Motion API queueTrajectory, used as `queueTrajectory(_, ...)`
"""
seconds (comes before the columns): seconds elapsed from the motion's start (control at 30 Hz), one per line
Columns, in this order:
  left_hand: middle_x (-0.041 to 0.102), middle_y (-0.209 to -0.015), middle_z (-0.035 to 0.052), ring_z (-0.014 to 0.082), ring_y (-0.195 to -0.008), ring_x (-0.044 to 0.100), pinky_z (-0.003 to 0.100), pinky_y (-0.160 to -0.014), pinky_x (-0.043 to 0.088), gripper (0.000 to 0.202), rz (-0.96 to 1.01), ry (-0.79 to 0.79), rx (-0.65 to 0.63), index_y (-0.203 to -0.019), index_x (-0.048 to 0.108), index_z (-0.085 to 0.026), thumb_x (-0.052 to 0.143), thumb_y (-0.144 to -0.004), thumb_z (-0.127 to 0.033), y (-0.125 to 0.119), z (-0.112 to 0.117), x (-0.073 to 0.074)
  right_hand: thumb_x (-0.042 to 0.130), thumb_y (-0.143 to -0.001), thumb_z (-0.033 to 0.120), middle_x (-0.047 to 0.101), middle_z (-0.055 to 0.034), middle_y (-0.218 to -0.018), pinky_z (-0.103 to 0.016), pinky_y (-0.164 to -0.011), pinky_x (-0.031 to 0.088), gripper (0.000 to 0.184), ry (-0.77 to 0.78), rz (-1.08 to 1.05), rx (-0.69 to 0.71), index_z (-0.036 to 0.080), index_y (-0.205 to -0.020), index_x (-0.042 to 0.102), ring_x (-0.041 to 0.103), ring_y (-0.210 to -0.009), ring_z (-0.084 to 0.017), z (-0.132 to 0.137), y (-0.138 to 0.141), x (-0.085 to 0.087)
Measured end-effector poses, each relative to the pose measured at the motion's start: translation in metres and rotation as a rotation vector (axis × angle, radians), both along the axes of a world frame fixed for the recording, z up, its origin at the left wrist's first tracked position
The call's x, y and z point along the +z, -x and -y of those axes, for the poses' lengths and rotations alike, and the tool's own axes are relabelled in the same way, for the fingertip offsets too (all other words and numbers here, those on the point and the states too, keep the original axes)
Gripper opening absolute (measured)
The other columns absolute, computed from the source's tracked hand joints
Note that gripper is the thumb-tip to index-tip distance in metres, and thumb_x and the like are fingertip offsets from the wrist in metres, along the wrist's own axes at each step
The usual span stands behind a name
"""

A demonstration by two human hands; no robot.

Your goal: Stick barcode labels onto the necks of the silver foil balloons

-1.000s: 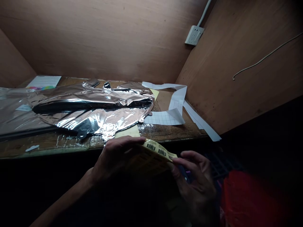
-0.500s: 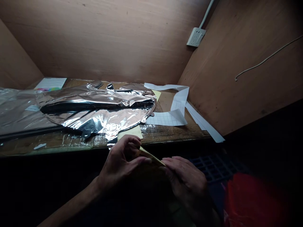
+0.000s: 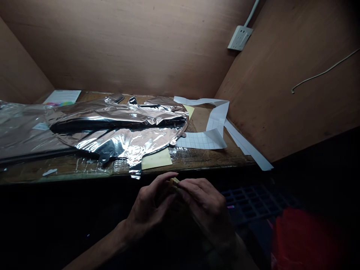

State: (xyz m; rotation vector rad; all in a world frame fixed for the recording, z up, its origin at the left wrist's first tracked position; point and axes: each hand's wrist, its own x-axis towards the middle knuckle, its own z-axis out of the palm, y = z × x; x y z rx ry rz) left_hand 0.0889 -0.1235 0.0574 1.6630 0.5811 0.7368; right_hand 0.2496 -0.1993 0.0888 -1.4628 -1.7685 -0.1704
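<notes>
A small folded piece of yellow paper (image 3: 174, 180) is between my two hands, just in front of the table's edge. My right hand (image 3: 207, 204) pinches it with the fingertips and thumb. Curled round its other end is my left hand (image 3: 149, 202), index finger above and thumb below. Most of the paper is hidden by my fingers and the dark. Beyond my hands, a flat silver foil balloon (image 3: 118, 123) lies on the table. A yellow sheet (image 3: 156, 159) sticks out from under the balloon's near edge.
White gridded paper strips (image 3: 216, 120) lie at the table's right end, some over the edge. Clear plastic film (image 3: 22, 131) covers the left side. A printed card (image 3: 63, 96) rests at the back wall. A red bag-like object (image 3: 303, 240) and a dark crate (image 3: 253, 200) are below right.
My right hand has moved left and closer to my left hand. The yellow paper, a long folded strip before, now shows only as a short end between my fingers. The view has shifted slightly.
</notes>
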Motion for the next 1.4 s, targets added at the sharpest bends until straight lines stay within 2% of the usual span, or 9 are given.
queueTrajectory(0.3, 0.055, -0.074, -0.0036, 0.0071, -0.063, 0.049, 0.017, -0.062, 0.043, 0.045, -0.12, -0.067, 0.027, -0.131, 0.048, -0.02, 0.054, -0.087, -0.018, 0.003, -0.002, -0.013, 0.05, -0.094, 0.011, 0.068, -0.0053, -0.074, -0.024, -0.065, 0.053, 0.019, 0.052, 0.153, 0.059, 0.014, -0.089, 0.069, 0.065, -0.07, -0.014, -0.005, 0.005, -0.006)
queueTrajectory(0.53, 0.06, -0.077, -0.0023, 0.0085, -0.066, 0.054, 0.019, -0.066, 0.046, 0.048, -0.17, -0.062, 0.027, -0.135, 0.047, -0.019, 0.052, -0.087, -0.018, 0.008, -0.003, -0.015, 0.051, -0.092, 0.012, 0.063, -0.0024, -0.065, -0.023, -0.055, 0.046, 0.018, -0.084, 0.281, -0.057, 0.015, -0.081, 0.066, 0.061, -0.059, -0.012, -0.018, 0.014, -0.038)
queueTrajectory(0.63, 0.065, -0.083, 0.0001, 0.0105, -0.071, 0.061, 0.02, -0.07, 0.048, 0.048, -0.185, -0.047, 0.044, -0.134, 0.048, -0.019, 0.053, -0.086, -0.02, 0.01, -0.006, -0.015, 0.05, -0.091, 0.012, 0.063, -0.002, -0.066, -0.023, -0.058, 0.046, 0.019, -0.075, 0.172, -0.053, 0.016, -0.081, 0.065, 0.06, -0.059, -0.011, -0.022, 0.015, -0.046)
queueTrajectory(0.73, 0.069, -0.091, 0.0012, 0.012, -0.079, 0.065, 0.021, -0.074, 0.05, 0.049, -0.175, -0.016, 0.046, -0.135, 0.047, -0.021, 0.055, -0.086, -0.021, 0.013, -0.007, -0.017, 0.05, -0.092, 0.016, 0.066, -0.0027, -0.072, -0.021, -0.061, 0.049, 0.018, 0.105, -0.056, 0.005, 0.017, -0.084, 0.066, 0.063, -0.065, -0.011, -0.023, 0.012, -0.044)
queueTrajectory(0.83, 0.07, -0.096, 0.0014, 0.0119, -0.079, 0.065, 0.02, -0.072, 0.05, 0.04, -0.152, -0.02, 0.062, -0.125, 0.055, -0.022, 0.055, -0.086, -0.019, 0.015, -0.009, -0.022, 0.054, -0.092, 0.022, 0.067, -0.0011, -0.073, -0.019, -0.058, 0.05, 0.016, 0.21, -0.269, -0.115, 0.019, -0.083, 0.066, 0.063, -0.063, -0.011, -0.024, 0.006, -0.042)
queueTrajectory(0.93, 0.07, -0.087, 0.0011, 0.012, -0.074, 0.064, 0.019, -0.067, 0.048, 0.018, -0.183, 0.005, 0.102, -0.099, 0.066, -0.018, 0.053, -0.086, -0.019, 0.018, -0.013, -0.022, 0.058, -0.09, 0.02, 0.067, -0.0014, -0.074, -0.021, -0.06, 0.053, 0.009, 0.035, -0.219, -0.223, 0.019, -0.086, 0.066, 0.064, -0.064, -0.012, -0.028, 0.003, -0.045)
queueTrajectory(1.13, 0.07, -0.087, 0.0024, 0.016, -0.083, 0.063, 0.022, -0.077, 0.048, 0.027, -0.142, 0.248, 0.152, -0.093, 0.068, -0.016, 0.055, -0.088, -0.04, 0.026, -0.025, -0.005, 0.066, -0.083, 0.012, 0.073, -0.0095, -0.091, -0.029, -0.074, 0.056, 0.029, -0.224, 0.244, 0.136, 0.014, -0.112, 0.064, 0.07, -0.081, -0.019, -0.041, 0.009, -0.051)
queueTrajectory(1.27, 0.066, -0.078, 0.0021, 0.0147, -0.074, 0.059, 0.022, -0.068, 0.046, 0.032, -0.2, 0.301, 0.284, -0.084, 0.067, -0.015, 0.057, -0.087, -0.045, 0.032, -0.036, -0.006, 0.06, -0.087, 0.012, 0.073, -0.0104, -0.094, -0.03, -0.077, 0.057, 0.027, -0.146, 0.185, 0.263, 0.014, -0.113, 0.064, 0.07, -0.086, -0.02, -0.052, 0.015, -0.052)
queueTrajectory(1.4, 0.067, -0.082, 0.0016, 0.0138, -0.077, 0.06, 0.022, -0.07, 0.047, 0.027, -0.186, 0.286, 0.209, -0.089, 0.069, -0.016, 0.055, -0.09, -0.039, 0.04, -0.044, -0.01, 0.056, -0.093, 0.024, 0.069, -0.006, -0.101, -0.023, -0.077, 0.055, 0.02, 0.267, -0.252, 0.194, 0.02, -0.112, 0.063, 0.068, -0.09, -0.015, -0.066, 0.019, -0.048)
